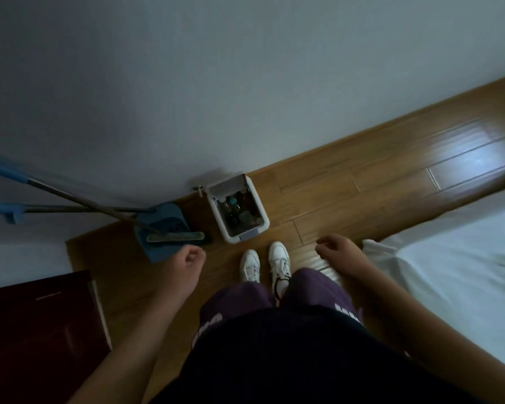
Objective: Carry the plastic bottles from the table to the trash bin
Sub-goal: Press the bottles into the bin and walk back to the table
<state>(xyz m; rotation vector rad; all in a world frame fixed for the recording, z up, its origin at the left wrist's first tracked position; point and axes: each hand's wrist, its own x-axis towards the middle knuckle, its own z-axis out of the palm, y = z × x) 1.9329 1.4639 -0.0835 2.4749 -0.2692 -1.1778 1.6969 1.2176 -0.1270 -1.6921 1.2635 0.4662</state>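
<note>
Small white rectangular plastic trash bin [237, 209], lid up, bottles inside, at 12 o'clock. Left hand [188, 259] loosely curled, empty; right hand [337, 250] loosely open, empty. Neither clearly nearer.

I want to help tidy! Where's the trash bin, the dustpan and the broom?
trash bin [263, 223]: head view, white right rim.
dustpan [169, 217]: head view, blue pan.
broom [175, 237]: head view, brush head.

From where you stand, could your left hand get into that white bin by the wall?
Probably yes: the trash bin stands open just ahead of the left hand, nothing between them, though you would likely have to bend down.
</note>
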